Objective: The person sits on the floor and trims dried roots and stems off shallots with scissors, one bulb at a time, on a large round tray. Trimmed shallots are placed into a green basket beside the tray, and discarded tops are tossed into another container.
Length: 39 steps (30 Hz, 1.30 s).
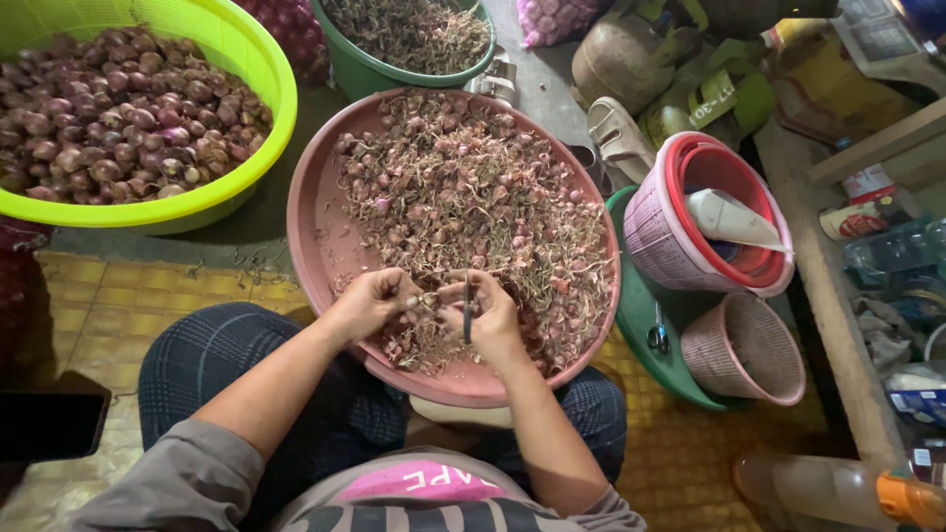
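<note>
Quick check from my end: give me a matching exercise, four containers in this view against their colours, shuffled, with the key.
Containers:
1. Wide tray under both hands
2. Tub of cleaned shallots
3. Tub of dry roots and stems
4. Bucket nested inside the pink basket

Colours:
A. dark green
B. red
C. dusty pink
D. lime green

Pairs: 1-C, 2-D, 3-A, 4-B.

The left hand pinches a shallot over the tray; the right hand grips a small blade.
</note>
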Tool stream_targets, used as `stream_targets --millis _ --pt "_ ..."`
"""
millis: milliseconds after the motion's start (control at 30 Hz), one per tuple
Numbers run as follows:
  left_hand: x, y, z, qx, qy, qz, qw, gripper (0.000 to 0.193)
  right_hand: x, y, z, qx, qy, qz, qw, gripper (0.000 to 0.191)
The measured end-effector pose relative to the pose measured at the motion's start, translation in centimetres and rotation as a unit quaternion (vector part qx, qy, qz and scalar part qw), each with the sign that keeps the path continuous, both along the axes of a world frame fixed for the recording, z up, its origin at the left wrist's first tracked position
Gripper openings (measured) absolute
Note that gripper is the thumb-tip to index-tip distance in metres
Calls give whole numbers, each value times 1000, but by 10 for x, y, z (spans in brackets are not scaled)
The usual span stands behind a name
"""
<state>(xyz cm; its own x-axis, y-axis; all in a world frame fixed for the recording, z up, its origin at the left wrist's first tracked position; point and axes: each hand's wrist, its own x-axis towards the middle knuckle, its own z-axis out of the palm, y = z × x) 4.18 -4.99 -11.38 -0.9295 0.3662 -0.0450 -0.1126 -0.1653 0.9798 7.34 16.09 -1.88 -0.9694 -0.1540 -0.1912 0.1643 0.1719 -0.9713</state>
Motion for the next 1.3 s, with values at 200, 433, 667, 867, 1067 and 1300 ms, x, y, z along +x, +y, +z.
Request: stream_targets --millis 200,433,667,867,1067,1300 --pt "6 0 14 43 -35 -2 998 18 0 -11 -23 -9 230 26 973 50" --pt "12 -3 29 8 -14 24 1000 22 4 -16 -22 89 271 35 958 48" --pt "14 -2 27 21 -47 -23 998 30 3 -16 -25 8 196 3 981 45" --pt "13 -1 21 79 -1 -13 997 24 -14 -10 -28 -78 146 -81 983 43" --pt "10 -2 15 67 -52 11 996 17 -4 -3 -8 -8 122 30 992 49" --pt "14 -3 25 -2 -22 -1 1000 20 -3 -11 -12 -11 87 3 996 48"
